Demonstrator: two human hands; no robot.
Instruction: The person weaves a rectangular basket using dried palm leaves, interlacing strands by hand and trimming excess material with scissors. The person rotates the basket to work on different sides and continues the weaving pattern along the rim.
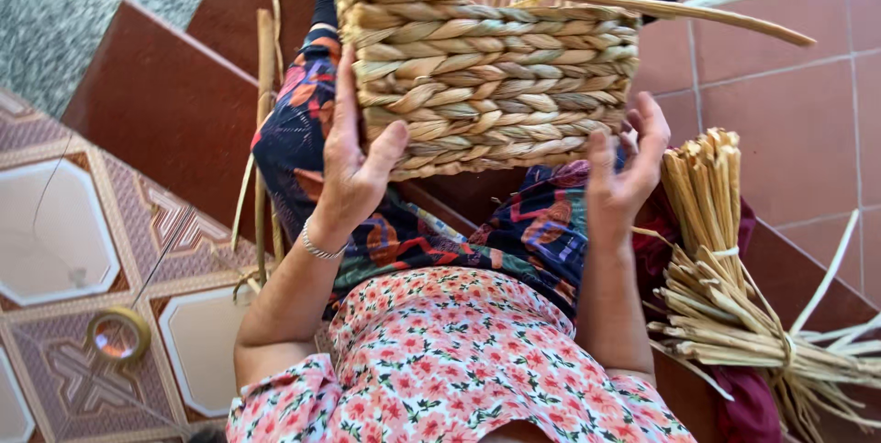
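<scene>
A half-woven basket (496, 67) of thick straw-coloured braids rests on my lap, with a yellow frame showing at its top and loose strands sticking out to the right. My left hand (353, 163) presses flat against the basket's left side, thumb on the lower braids. At the lower right corner my right hand (624, 172) holds the basket, fingers curled up around its edge. I wear dark patterned trousers and a pink floral top.
A tied bundle of dried straw stalks (725, 269) lies on a dark red cloth (743, 397) at my right. A roll of tape (117, 333) sits on the patterned tiles at left. Long stalks (264, 131) lean beside my left leg on the red tile step.
</scene>
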